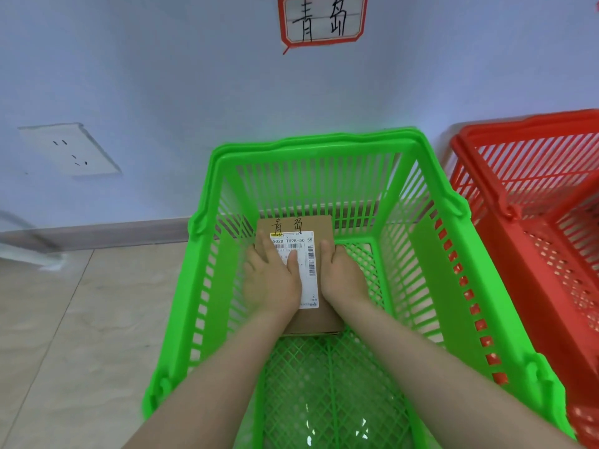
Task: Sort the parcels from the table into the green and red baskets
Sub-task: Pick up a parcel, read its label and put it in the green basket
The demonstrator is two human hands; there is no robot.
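Wall socket point(69, 150) sitting at 9 o'clock, left hand point(272, 281) pressing flat-fingered on parcel point(309, 280) lying inside green basket point(324, 142) toward 12 o'clock, right hand point(342, 277) gripping parcel's 3 o'clock edge, red basket point(525, 124) standing at 3 o'clock.

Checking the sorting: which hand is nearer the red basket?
Right. The right hand grips the parcel at the edge toward the red basket; the left hand rests on the opposite side, farther away.
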